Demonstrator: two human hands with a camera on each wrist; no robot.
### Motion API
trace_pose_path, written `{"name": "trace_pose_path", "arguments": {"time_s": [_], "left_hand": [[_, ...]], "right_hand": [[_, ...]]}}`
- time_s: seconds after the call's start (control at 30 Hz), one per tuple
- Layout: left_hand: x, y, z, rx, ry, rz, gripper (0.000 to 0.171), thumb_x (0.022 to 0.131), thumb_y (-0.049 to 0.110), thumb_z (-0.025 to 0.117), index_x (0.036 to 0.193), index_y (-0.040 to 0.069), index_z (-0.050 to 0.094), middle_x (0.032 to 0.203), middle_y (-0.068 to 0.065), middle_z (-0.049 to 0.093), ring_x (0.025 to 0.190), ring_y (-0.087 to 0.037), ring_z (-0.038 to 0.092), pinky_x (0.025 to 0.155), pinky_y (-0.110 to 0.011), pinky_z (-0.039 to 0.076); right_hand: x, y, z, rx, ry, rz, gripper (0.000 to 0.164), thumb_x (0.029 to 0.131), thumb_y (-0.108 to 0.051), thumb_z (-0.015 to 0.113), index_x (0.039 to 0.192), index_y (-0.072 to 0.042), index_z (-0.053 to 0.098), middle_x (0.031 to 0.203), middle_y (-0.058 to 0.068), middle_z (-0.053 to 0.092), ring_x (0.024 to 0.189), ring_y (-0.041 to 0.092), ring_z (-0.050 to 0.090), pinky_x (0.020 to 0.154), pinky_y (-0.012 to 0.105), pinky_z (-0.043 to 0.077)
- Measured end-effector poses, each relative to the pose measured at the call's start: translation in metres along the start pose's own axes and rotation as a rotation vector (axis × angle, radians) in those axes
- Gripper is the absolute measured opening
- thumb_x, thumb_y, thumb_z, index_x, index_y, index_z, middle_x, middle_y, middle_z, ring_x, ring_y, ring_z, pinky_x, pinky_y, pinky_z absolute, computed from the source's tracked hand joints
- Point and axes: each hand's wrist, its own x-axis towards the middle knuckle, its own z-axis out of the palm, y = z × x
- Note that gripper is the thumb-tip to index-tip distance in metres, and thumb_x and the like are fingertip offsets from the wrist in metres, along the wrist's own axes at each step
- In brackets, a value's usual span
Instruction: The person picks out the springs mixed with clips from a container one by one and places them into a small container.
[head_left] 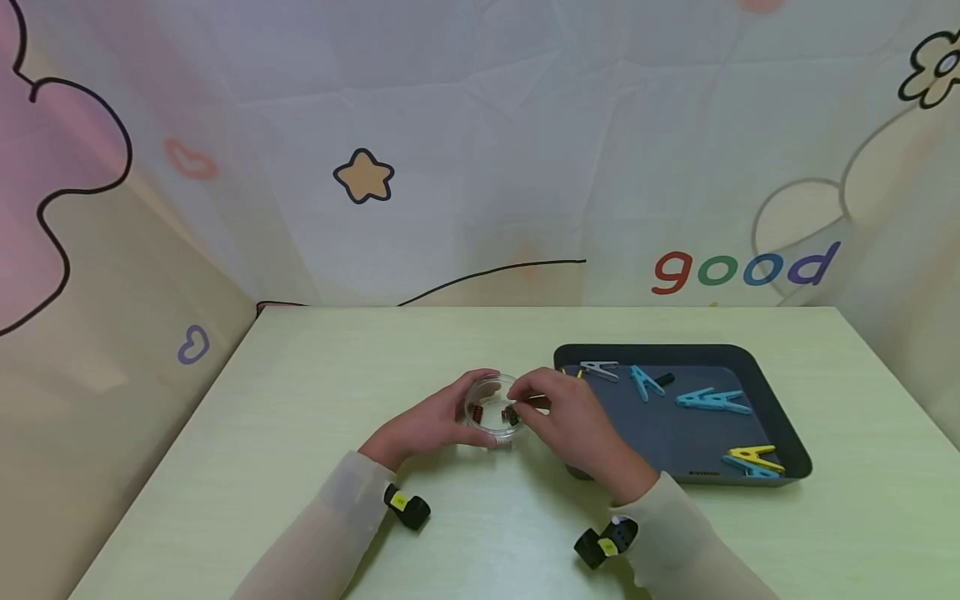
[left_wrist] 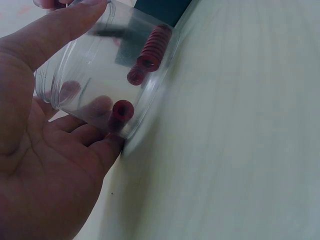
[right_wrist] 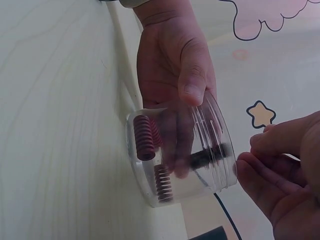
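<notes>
My left hand (head_left: 438,421) grips a clear plastic jar (right_wrist: 150,197), its thumb along one side and the fingers round the other. Several red coil springs lie inside, among them a long spring (left_wrist: 154,47) and a shorter spring (right_wrist: 163,182). A blurred black spring-like cylinder (right_wrist: 207,156) is also within the jar, near its mouth. Just outside the rim, the fingertips of my right hand (head_left: 573,417) are bent close together, apart from the cylinder in the right wrist view. Nothing shows between them.
To the right on the pale table (head_left: 300,533) stands a dark grey tray (head_left: 637,442). It holds blue clothespins (head_left: 712,401), a yellow clothespin (head_left: 752,455), a grey clothespin (head_left: 600,370) and a small black piece (head_left: 665,379). A printed cloth (head_left: 480,167) hangs behind the table.
</notes>
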Motion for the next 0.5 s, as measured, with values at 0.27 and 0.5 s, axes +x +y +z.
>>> {"name": "trace_pose_path", "arguments": {"time_s": [0.27, 0.5], "left_hand": [[-0.0003, 0.0009, 0.0003, 0.002, -0.001, -0.008, 0.085, 0.077, 0.031, 0.082, 0.145, 0.036, 0.030, 0.148, 0.002, 0.043, 0.135, -0.014, 0.040, 0.115, -0.043, 0.028], [-0.0003, 0.0005, 0.0003, -0.002, -0.003, -0.001, 0.085, 0.077, 0.032, 0.082, 0.145, 0.037, 0.030, 0.149, 0.002, 0.043, 0.138, -0.014, 0.038, 0.116, -0.044, 0.026]], "right_hand": [[-0.0008, 0.0001, -0.0001, -0.010, 0.009, -0.014, 0.011, 0.087, -0.007, 0.070, 0.098, -0.011, 0.069, 0.096, 0.000, 0.070, 0.089, 0.014, 0.069, 0.080, 0.030, 0.058], [-0.0008, -0.0005, -0.0015, -0.007, 0.002, -0.011, 0.011, 0.088, -0.008, 0.070, 0.097, -0.014, 0.070, 0.096, -0.001, 0.070, 0.090, 0.013, 0.069, 0.080, 0.030, 0.057]]}}
